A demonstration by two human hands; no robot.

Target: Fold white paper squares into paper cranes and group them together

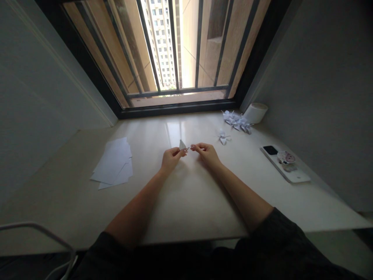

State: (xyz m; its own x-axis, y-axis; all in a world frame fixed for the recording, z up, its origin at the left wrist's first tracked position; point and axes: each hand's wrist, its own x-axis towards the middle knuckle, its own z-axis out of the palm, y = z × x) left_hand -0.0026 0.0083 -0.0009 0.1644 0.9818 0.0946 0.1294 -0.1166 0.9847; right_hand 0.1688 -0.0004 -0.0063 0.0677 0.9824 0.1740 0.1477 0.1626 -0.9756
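Over the middle of the white sill, my left hand (171,157) is closed in a pinch on a small piece of folded paper (182,144). A pale triangular point of the paper stands up above the fingers. Close by on the right, my right hand (207,153) is pinched too, its fingertips at the thin end of the same paper; the exact contact is too small to see clearly. To the right of my hands lies a single folded paper figure (223,138) with thin points. Farther back is a cluster of similar white paper figures (237,121).
Loose white sheets (112,161) lie stacked unevenly on the left. A white roll (255,112) stands in the back right corner. At the right lies a white phone (294,175) with a round grip. A barred window is behind; a white cable (37,226) crosses the lower left.
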